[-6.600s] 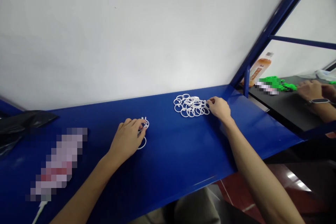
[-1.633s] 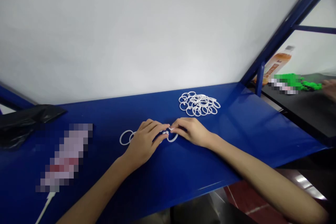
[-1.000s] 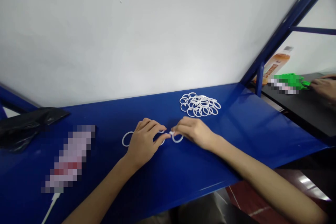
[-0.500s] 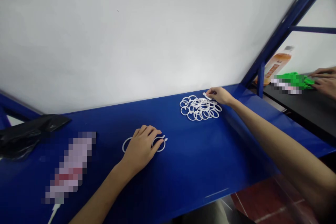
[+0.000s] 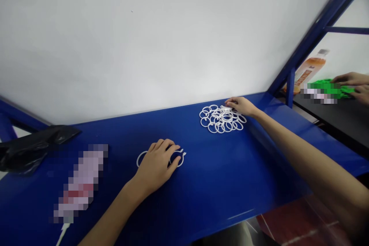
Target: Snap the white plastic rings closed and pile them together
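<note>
My left hand (image 5: 158, 161) rests low over the blue table, thumb and fingertips on either side of an opened white plastic ring (image 5: 181, 163). This ring has a gap with small knobbed ends pointing right. Part of another white ring (image 5: 138, 158) shows beyond the left side of that hand, its remainder hidden. At the far edge of the table my right hand (image 5: 240, 105) has its fingers pinched on a white ring (image 5: 226, 109), seen nearly edge-on. That ring is at the top of a loose pile of white rings (image 5: 220, 127), several overlapping one another.
A blue metal table (image 5: 201, 188) meets a white wall (image 5: 161, 46). Black plastic (image 5: 29, 150) and a blurred-out device with a white cable (image 5: 63, 232) lie at left. Right, beyond a blue frame post (image 5: 290, 86), are an orange bottle (image 5: 309, 69), green material (image 5: 325, 86) and another person's hands (image 5: 353, 80).
My right hand has lowered slightly with its ring, which is now flatter against the pile. My left hand keeps its place on the opened ring. The whole view has shifted a little.
</note>
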Demonstrator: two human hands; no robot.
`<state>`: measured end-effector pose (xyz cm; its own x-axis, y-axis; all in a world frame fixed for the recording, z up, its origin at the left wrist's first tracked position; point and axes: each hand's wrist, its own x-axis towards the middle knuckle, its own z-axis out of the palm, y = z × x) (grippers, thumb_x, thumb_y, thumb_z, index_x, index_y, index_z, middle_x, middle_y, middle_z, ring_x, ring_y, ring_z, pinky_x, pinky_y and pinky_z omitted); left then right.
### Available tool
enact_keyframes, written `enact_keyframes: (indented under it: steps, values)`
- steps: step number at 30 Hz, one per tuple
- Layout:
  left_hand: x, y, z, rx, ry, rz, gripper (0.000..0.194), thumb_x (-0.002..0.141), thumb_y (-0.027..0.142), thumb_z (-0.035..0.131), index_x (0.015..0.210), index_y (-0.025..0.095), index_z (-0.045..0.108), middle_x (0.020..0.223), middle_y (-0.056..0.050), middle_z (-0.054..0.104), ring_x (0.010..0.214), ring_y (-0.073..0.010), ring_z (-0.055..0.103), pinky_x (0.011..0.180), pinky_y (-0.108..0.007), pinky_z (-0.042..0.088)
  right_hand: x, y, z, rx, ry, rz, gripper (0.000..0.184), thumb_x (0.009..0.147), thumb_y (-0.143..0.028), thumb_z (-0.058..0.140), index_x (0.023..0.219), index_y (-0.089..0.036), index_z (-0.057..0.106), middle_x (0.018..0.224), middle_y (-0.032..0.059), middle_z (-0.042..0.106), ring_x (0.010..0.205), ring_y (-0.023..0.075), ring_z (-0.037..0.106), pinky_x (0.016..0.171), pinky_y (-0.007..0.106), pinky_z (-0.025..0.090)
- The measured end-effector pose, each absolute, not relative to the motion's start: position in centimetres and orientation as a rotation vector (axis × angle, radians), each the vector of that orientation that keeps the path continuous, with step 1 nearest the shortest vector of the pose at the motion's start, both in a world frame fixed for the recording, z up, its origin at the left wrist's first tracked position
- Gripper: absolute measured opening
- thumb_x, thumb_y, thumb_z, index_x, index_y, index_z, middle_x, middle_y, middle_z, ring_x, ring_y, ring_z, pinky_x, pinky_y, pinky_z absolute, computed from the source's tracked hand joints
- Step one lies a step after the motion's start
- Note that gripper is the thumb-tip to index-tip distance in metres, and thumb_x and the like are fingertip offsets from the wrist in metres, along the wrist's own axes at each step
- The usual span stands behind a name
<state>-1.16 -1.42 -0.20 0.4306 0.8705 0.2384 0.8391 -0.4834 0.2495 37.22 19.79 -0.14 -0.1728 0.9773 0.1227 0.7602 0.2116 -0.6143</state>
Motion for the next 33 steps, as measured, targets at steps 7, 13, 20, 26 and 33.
enact_keyframes:
  steps: [7, 13, 20, 26, 33]
  values:
    - [-1.3, -1.2, -0.6, 2.583, 1.522, 0.57, 0.023, 0.094, 0.023, 0.05, 0.112, 0.023, 0.065, 0.109, -0.005, 0.064, 0.102, -0.0233, 0.056, 0.09, -0.042, 0.046, 37.0, 19.4, -0.1, -1.679, -2.014, 0.486, 0.027, 0.088, -0.029, 0.056, 0.109, -0.02, 0.07, 0.098, 0.0054, 0.077, 0.085, 0.0208, 0.071, 0.081, 0.034, 0.054]
    - [-1.1, -1.0, -0.5, 2.549, 1.515, 0.553, 0.015, 0.096, 0.024, 0.05, 0.098, 0.023, 0.065, 0.102, -0.003, 0.066, 0.099, -0.0225, 0.055, 0.087, -0.04, 0.045, 36.8, 18.8, 0.4, -1.708, -1.969, 0.325, 0.03, 0.088, -0.027, 0.057, 0.113, -0.015, 0.068, 0.103, 0.0116, 0.074, 0.09, 0.0244, 0.069, 0.086, 0.038, 0.052]
    - [-0.2, -1.3, -0.4, 2.527, 1.56, 0.79, 0.013, 0.092, 0.018, 0.054, 0.079, 0.021, 0.054, 0.088, -0.002, 0.065, 0.091, -0.0214, 0.054, 0.083, -0.038, 0.044, 32.2, 13.3, 3.3, -1.388, -1.789, 0.05, 0.027, 0.092, -0.028, 0.052, 0.111, -0.015, 0.067, 0.107, 0.0123, 0.071, 0.088, 0.023, 0.066, 0.082, 0.038, 0.052]
    - [0.0, -1.4, 0.0, 2.506, 1.636, 1.154, 0.014, 0.089, 0.018, 0.055, 0.077, 0.022, 0.049, 0.079, -0.001, 0.062, 0.085, -0.0203, 0.054, 0.081, -0.036, 0.044, 23.4, 4.0, 4.4, -1.022, -2.353, 0.646, 0.023, 0.096, -0.039, 0.057, 0.105, -0.021, 0.069, 0.097, 0.0043, 0.073, 0.083, 0.0178, 0.067, 0.076, 0.03, 0.051]
    - [0.4, -2.0, 0.4, 2.151, 1.31, 1.204, 0.013, 0.091, 0.027, 0.058, 0.08, 0.022, 0.052, 0.081, 0.002, 0.062, 0.081, -0.0152, 0.058, 0.077, -0.03, 0.047, 19.9, 1.6, 1.8, -0.921, -2.279, 0.801, 0.015, 0.098, -0.025, 0.054, 0.095, -0.018, 0.066, 0.081, 0.0012, 0.069, 0.069, 0.0124, 0.062, 0.065, 0.023, 0.046]
